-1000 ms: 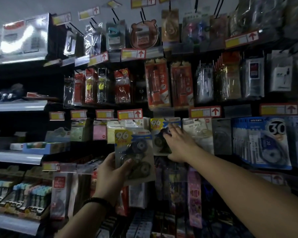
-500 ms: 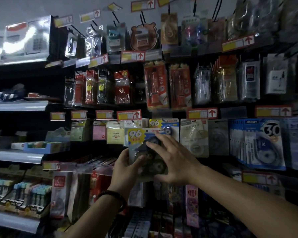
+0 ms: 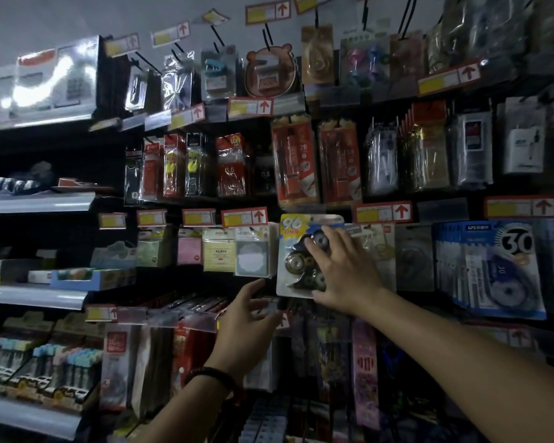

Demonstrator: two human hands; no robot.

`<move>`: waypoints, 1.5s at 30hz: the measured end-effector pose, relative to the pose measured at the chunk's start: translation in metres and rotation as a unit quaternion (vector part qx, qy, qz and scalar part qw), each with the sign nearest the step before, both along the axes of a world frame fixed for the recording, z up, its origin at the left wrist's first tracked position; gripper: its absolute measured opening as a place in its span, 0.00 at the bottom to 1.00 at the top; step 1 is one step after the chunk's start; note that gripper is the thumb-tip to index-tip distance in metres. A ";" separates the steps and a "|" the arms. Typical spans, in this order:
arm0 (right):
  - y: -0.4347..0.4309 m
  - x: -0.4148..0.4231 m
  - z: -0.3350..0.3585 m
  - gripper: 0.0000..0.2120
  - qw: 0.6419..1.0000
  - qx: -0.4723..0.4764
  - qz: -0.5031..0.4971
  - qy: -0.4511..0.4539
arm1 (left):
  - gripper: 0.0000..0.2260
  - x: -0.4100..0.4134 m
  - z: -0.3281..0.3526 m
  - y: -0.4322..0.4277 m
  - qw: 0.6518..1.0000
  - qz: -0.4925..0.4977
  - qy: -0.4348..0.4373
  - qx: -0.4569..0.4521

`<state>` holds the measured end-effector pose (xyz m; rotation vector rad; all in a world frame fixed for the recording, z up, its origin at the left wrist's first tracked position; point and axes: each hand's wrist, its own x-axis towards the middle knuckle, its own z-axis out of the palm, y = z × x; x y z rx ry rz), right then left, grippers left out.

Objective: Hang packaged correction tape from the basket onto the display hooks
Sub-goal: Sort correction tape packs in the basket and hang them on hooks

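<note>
Dim aisle. The hanging display point(image 3: 442, 210) is filling the view ahead of both hands. Grey shelves point(image 3: 36, 295) are running off to the left of the left hand.

Blue packs marked 30 point(image 3: 493, 266) are hanging in a thick row to the right of the right hand, at about its height. 2 red packs marked 2B point(image 3: 296, 161) are hanging directly above the right hand.

The right hand point(image 3: 343, 273) is reaching up and forward, with the arm coming in from the lower right. It is gripping the correction tape pack point(image 3: 293, 251), fingers spread over the clear blister on the front and thumb at the pack's lower right edge. The pack is sitting upright and flat against the display, with a yellow 96 at its top left corner and dark tape reels showing between the fingers. Its top edge is lying level with the row of price labels. The hook behind it is hidden, so I cannot tell whether the card is on it.

The left hand point(image 3: 247, 318) is hovering below and left of the pack, not touching it. Its fingers are spread and relaxed, holding nothing. The 2 hands are apart, with the left one lower.

Sticky note pads point(image 3: 251, 254) are standing just left of the pack, above the left hand. A price label with a red arrow point(image 3: 244, 216) is sitting above those. A dark wristband point(image 3: 211, 378) is circling the left wrist.
</note>
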<state>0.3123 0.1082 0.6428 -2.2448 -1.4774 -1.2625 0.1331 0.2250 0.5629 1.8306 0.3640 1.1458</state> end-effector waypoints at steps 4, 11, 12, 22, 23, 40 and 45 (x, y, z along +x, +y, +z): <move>0.004 0.003 0.006 0.53 1.000 -0.022 -0.012 -0.002 | 0.26 -0.002 -0.002 0.004 1.000 0.001 0.011 0.006; 0.005 0.008 0.010 0.52 0.996 -0.070 -0.042 -0.041 | 0.24 0.001 -0.011 0.008 1.000 0.011 0.028 0.006; 0.008 0.009 0.011 0.52 0.995 -0.077 -0.051 -0.039 | 0.23 0.002 -0.012 0.007 0.999 0.017 0.033 0.012; 0.021 0.000 0.010 0.37 0.987 -0.128 -0.094 0.033 | 0.19 -0.006 -0.029 -0.011 0.992 -0.002 0.112 0.062; 0.017 -0.003 0.009 0.34 0.989 -0.122 -0.079 0.042 | 0.18 -0.009 -0.031 -0.013 0.990 -0.001 0.122 0.070; -0.115 -0.063 -0.224 0.17 0.936 -0.058 0.101 0.332 | 0.10 -0.083 -0.237 -0.084 0.939 0.014 0.311 0.143; -0.145 -0.073 -0.359 0.16 0.880 -0.108 0.081 0.456 | 0.11 -0.113 -0.336 -0.108 0.906 0.011 0.405 0.123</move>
